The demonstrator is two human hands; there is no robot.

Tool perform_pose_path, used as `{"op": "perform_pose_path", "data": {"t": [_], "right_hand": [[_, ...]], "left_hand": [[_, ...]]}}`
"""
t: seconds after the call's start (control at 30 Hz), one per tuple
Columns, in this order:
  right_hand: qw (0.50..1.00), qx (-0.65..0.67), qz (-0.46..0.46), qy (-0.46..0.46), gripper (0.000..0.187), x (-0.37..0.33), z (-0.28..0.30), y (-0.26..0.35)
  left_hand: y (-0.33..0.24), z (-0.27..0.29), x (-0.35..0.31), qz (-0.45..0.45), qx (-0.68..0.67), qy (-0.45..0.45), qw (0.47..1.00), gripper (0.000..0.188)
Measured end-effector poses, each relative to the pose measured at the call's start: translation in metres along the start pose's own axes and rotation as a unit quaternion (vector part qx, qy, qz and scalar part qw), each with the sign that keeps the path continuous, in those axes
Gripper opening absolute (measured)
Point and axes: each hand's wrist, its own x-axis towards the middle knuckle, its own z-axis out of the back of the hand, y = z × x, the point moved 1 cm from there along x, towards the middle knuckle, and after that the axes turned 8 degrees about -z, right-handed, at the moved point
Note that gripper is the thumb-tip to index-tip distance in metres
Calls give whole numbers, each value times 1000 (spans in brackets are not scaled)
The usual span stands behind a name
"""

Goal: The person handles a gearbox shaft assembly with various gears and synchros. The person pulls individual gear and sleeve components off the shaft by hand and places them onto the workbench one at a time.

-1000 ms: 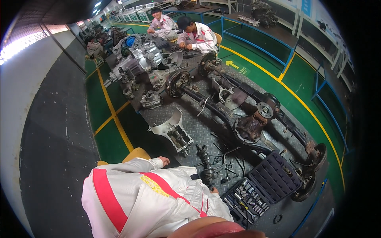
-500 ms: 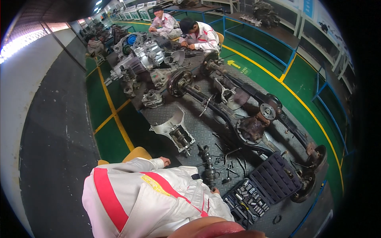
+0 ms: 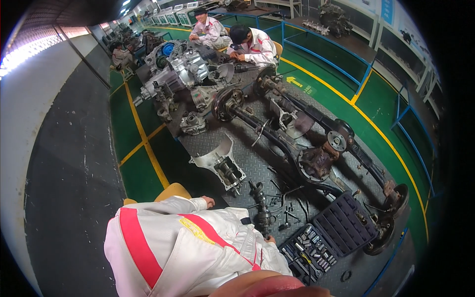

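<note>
Best to steady the shaft (image 3: 262, 207), lying on the bench (image 3: 252, 153) left of the box (image 3: 341, 222), without bumping the bits (image 3: 285, 226). Left hand (image 3: 209, 202): loosely curled, nothing showing inside. Right hand (image 3: 270, 239): by the shaft's near end, partly hidden; cannot tell its hold.

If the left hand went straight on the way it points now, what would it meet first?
The left hand would likely meet the near edge of the metal table, with the gear shaft beyond; the hand's height is hard to judge.
</note>
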Motion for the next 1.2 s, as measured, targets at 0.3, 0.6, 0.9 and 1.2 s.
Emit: {"op": "perform_pose_path", "data": {"t": [0.3,0.6,0.9,1.2], "right_hand": [[1000,4,-8,11,57,-4,-1,-2],[999,21,-1,-25,55,-9,-5,-3],[998,57,-14,-33,54,-26,2,6],[998,35,-8,-53,53,-17,-4,0]], "left_hand": [[-4,1,4,3,-6,11,1000,23],[-4,4,8,-30,20,5,999,24],[-2,1,8,-15,21,14,1000,26],[1,0,6,-17,25,24,999,26]]}}
